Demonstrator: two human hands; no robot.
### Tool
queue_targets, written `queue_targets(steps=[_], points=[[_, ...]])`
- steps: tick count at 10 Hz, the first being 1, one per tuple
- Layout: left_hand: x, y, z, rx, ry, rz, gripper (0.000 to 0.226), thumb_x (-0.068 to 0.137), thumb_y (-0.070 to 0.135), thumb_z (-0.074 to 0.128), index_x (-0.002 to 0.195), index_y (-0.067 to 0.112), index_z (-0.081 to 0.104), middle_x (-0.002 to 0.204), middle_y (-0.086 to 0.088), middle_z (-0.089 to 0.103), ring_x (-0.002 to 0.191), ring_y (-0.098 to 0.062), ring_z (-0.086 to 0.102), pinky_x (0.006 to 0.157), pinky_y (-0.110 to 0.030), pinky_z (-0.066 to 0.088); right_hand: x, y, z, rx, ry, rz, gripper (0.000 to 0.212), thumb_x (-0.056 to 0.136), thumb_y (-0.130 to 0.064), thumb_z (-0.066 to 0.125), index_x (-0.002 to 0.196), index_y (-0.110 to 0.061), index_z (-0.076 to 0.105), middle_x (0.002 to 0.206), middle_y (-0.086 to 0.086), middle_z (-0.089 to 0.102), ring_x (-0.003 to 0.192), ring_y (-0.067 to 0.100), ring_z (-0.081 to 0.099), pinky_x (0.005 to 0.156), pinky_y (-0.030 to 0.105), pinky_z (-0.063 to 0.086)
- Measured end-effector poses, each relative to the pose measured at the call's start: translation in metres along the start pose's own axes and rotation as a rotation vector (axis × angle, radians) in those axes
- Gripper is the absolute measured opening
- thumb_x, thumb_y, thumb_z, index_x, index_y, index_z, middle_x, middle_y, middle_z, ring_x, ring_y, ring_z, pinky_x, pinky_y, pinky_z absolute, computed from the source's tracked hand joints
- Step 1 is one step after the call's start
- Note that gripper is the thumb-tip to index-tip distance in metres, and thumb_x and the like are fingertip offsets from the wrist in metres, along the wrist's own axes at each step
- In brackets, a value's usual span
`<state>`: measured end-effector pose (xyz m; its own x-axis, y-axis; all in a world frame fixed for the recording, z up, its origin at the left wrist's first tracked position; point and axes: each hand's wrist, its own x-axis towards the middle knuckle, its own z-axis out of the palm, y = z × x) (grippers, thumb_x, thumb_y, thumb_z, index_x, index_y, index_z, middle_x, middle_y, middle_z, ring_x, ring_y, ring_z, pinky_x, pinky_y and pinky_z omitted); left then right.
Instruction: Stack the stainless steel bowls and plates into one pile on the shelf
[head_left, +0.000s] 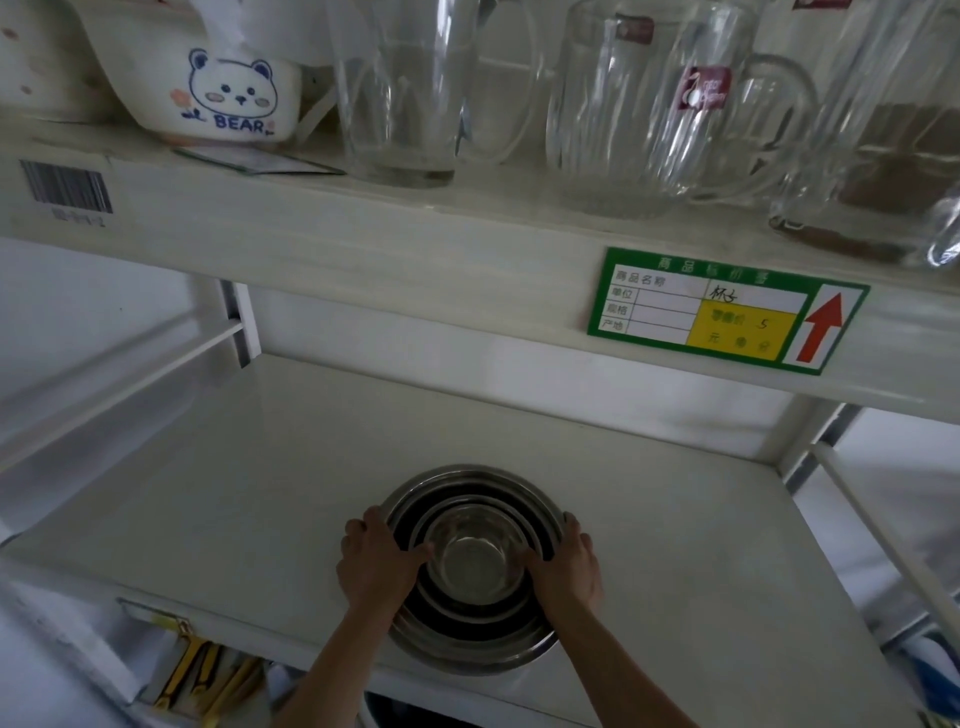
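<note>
Head view: we see a pile of steel bowls (474, 566) nested one inside another on the white shelf (260, 493), at its front edge and about midway along it. The smallest bowl (475, 558) sits in the centre of the pile, with wider rims ringing it.

Our left hand (376, 564) grips the left side of the pile: the thumb hooks over the rims toward the small bowl and the fingers curl down round the outer wall. Our right hand (566, 564) grips the right side of the pile in the same way, thumb on the inner rims, fingers wrapped outside. Both forearms reach in from the bottom of the picture.

Above the pile runs the upper shelf (363, 234), with a green and yellow price label (727, 309) stuck to its front edge, up and right of the pile. On that upper shelf stand clear glass jugs (649, 114), and up and left of the pile a white bowl with a bear drawing (228, 96). A barcode sticker (65, 189) sits far to the upper left. Below and left of the pile lie some yellow packets (202, 675).
</note>
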<state>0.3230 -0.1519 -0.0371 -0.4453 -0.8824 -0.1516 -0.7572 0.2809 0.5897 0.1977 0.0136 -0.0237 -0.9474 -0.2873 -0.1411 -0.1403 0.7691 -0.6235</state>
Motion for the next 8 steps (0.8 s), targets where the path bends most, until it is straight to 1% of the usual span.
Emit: queue_targets(steps=[1, 2, 3, 4, 5, 6, 7, 8], points=[[-0.001, 0.002, 0.002, 0.037, 0.026, -0.006, 0.088, 0.075, 0.058, 0.068, 0.140, 0.012, 0.032, 0.141, -0.010, 0.039, 0.129, -0.030, 0.042, 0.096, -0.044, 0.043, -0.001, 0.001, 0.001, -0.026, 0.009, -0.011, 0.085, 0.085, -0.051, 0.064, 0.153, -0.024, 0.022, 0.148, 0.004, 0.041, 0.131, 0.028, 0.046, 0.100, 0.040, 0.045], [-0.002, 0.003, 0.002, 0.052, 0.041, -0.008, 0.089, 0.074, 0.061, 0.066, 0.140, 0.012, 0.032, 0.141, -0.009, 0.039, 0.129, -0.029, 0.042, 0.095, -0.045, 0.043, -0.002, 0.000, 0.001, -0.064, 0.020, -0.011, 0.083, 0.086, -0.055, 0.061, 0.153, -0.024, 0.022, 0.148, 0.004, 0.041, 0.130, 0.027, 0.047, 0.099, 0.041, 0.045], [-0.003, 0.005, -0.001, 0.032, 0.026, -0.022, 0.088, 0.072, 0.061, 0.068, 0.138, 0.012, 0.034, 0.139, -0.010, 0.041, 0.128, -0.030, 0.043, 0.096, -0.047, 0.043, -0.003, -0.003, -0.001, -0.081, 0.008, 0.007, 0.083, 0.086, -0.055, 0.060, 0.152, -0.023, 0.021, 0.147, 0.005, 0.042, 0.130, 0.028, 0.046, 0.100, 0.042, 0.043], [-0.003, 0.005, -0.003, 0.017, 0.001, -0.017, 0.093, 0.074, 0.062, 0.067, 0.141, 0.010, 0.030, 0.143, -0.013, 0.038, 0.131, -0.031, 0.041, 0.099, -0.048, 0.041, -0.003, -0.005, -0.002, -0.083, -0.009, 0.018, 0.085, 0.085, -0.056, 0.060, 0.152, -0.023, 0.020, 0.146, 0.007, 0.042, 0.131, 0.028, 0.045, 0.100, 0.043, 0.042], [-0.003, 0.006, -0.007, -0.023, -0.040, -0.020, 0.100, 0.076, 0.066, 0.062, 0.147, 0.008, 0.023, 0.150, -0.016, 0.030, 0.137, -0.034, 0.034, 0.105, -0.050, 0.037, -0.002, -0.005, -0.005, -0.092, -0.048, 0.035, 0.090, 0.085, -0.062, 0.055, 0.155, -0.023, 0.014, 0.149, 0.007, 0.037, 0.135, 0.028, 0.040, 0.103, 0.045, 0.037], [-0.004, 0.009, -0.011, -0.102, -0.026, -0.039, 0.103, 0.081, 0.066, 0.056, 0.152, 0.005, 0.013, 0.158, -0.019, 0.017, 0.144, -0.035, 0.023, 0.113, -0.049, 0.028, -0.001, -0.008, -0.008, -0.121, -0.030, 0.053, 0.089, 0.087, -0.068, 0.047, 0.155, -0.021, 0.015, 0.151, 0.009, 0.035, 0.137, 0.028, 0.038, 0.105, 0.046, 0.034], [-0.014, 0.016, -0.016, -0.170, 0.100, 0.000, 0.088, 0.089, 0.053, 0.054, 0.151, 0.002, 0.018, 0.157, -0.021, 0.020, 0.144, -0.036, 0.022, 0.116, -0.047, 0.026, -0.005, -0.012, -0.014, -0.112, 0.047, 0.029, 0.082, 0.088, -0.067, 0.045, 0.153, -0.022, 0.023, 0.150, 0.008, 0.038, 0.136, 0.026, 0.039, 0.105, 0.045, 0.034], [-0.022, 0.032, -0.022, -0.305, 0.208, 0.084, 0.065, 0.093, 0.029, 0.057, 0.145, 0.000, 0.033, 0.148, -0.024, 0.035, 0.137, -0.038, 0.033, 0.111, -0.046, 0.031, -0.007, -0.020, -0.020, -0.060, 0.100, -0.044, 0.073, 0.090, -0.061, 0.048, 0.149, -0.022, 0.033, 0.147, 0.006, 0.042, 0.135, 0.025, 0.041, 0.106, 0.044, 0.034]])
